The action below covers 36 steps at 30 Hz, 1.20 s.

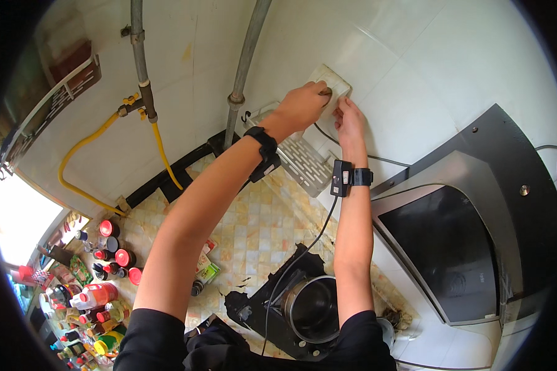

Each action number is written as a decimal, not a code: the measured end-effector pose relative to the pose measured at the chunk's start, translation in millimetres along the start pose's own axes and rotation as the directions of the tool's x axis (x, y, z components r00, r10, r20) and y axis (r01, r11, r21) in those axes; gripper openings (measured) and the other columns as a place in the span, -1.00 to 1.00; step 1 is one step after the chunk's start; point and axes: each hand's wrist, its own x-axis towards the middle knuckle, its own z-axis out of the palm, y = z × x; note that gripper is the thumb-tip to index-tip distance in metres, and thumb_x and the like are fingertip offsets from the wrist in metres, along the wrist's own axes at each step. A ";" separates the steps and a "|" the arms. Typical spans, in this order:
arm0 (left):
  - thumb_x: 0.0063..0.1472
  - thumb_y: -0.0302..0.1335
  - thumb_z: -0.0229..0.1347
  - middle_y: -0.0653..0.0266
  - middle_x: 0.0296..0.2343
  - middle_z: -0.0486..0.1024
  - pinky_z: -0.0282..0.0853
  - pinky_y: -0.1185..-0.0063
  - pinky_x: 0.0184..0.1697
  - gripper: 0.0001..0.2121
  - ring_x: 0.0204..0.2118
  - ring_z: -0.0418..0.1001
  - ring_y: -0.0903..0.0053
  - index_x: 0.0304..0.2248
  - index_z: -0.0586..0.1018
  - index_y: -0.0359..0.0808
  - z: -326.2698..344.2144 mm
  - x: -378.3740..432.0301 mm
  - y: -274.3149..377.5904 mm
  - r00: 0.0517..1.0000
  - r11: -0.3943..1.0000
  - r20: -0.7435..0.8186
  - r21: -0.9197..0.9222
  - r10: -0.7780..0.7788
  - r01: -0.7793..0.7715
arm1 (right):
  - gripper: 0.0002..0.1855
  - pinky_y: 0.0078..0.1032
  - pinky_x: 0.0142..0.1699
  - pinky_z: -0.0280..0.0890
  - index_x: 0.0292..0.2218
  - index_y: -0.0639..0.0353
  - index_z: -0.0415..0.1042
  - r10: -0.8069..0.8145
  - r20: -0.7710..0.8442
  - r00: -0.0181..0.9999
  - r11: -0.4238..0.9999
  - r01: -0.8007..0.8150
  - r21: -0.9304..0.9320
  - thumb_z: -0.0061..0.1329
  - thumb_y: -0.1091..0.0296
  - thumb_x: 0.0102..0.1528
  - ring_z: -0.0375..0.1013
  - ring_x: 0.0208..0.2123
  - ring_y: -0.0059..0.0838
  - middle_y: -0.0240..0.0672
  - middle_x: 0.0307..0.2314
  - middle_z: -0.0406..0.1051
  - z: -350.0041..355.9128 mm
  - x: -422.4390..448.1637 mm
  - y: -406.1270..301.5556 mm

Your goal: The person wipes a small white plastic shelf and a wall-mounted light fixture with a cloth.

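Note:
Both my hands are raised to a pale wall box (326, 74), which looks like an electrical socket. My left hand (307, 104) is closed at its face, with the fingers curled around a small dark thing, perhaps a plug, mostly hidden by the hand. My right hand (350, 121) is at the box's lower right edge, thumb and fingertips close together; whether they pinch something cannot be told. A dark cable (327, 135) runs from below the box behind my right wrist. Under my hands a slotted metal rack (304, 162) is fixed to the wall.
A range hood (445, 250) juts out on the right. Below, a metal pot (313, 308) stands on a black stove. Grey pipes (246, 55) and a yellow gas hose (69, 155) run along the wall at left. Several bottles and jars (95, 297) crowd the lower left counter.

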 end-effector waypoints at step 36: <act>-0.09 -0.66 0.03 0.18 -0.26 0.35 0.44 0.44 -0.23 -0.83 -0.22 0.37 0.26 -0.40 0.49 -0.40 29.8 11.7 15.4 0.978 0.990 -0.206 0.141 0.013 0.017 | -0.76 -0.56 -0.30 0.01 -0.22 0.01 0.47 0.065 0.134 0.989 0.998 -0.063 -0.017 -0.13 0.17 0.14 0.42 -0.35 -0.61 -0.54 -0.38 0.48 -14.7 9.3 7.4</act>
